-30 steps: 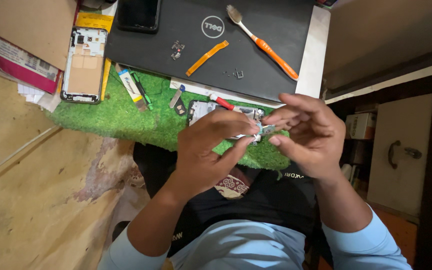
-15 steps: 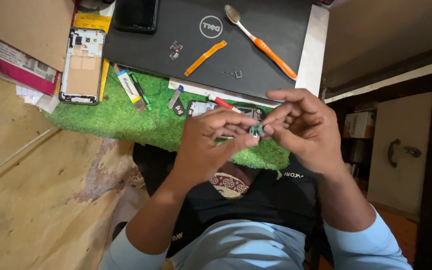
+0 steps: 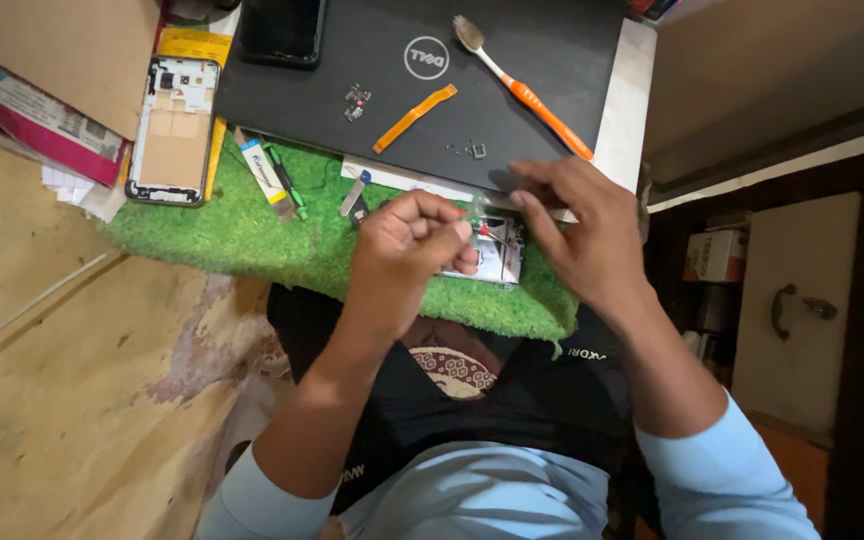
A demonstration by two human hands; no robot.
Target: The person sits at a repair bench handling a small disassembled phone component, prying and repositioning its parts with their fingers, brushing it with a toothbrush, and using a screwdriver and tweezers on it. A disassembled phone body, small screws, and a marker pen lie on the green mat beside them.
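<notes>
My left hand [image 3: 407, 250] is curled into a fist over the green turf mat [image 3: 242, 235] and grips a thin tool with a red tip [image 3: 483, 229]. The tip points at a small silver phone part [image 3: 500, 262] that lies on the mat. My right hand [image 3: 577, 235] hovers to the right of that part with its fingers spread. Its fingertips reach over the part's upper edge and the laptop's near edge, and I see nothing held in it.
A closed black laptop [image 3: 352, 60] behind the mat carries an orange toothbrush [image 3: 532, 95], an orange flex strip [image 3: 414, 118], tiny screws [image 3: 472, 150] and a dark phone [image 3: 282, 30]. An opened phone frame [image 3: 174, 130] lies at left. Cardboard [image 3: 62, 50] and a wooden board [image 3: 42, 400] are nearby.
Both hands were pinched together above the mat around a small piece. They have since parted and lowered; the part lies on the mat and the left hand points the tool at it.
</notes>
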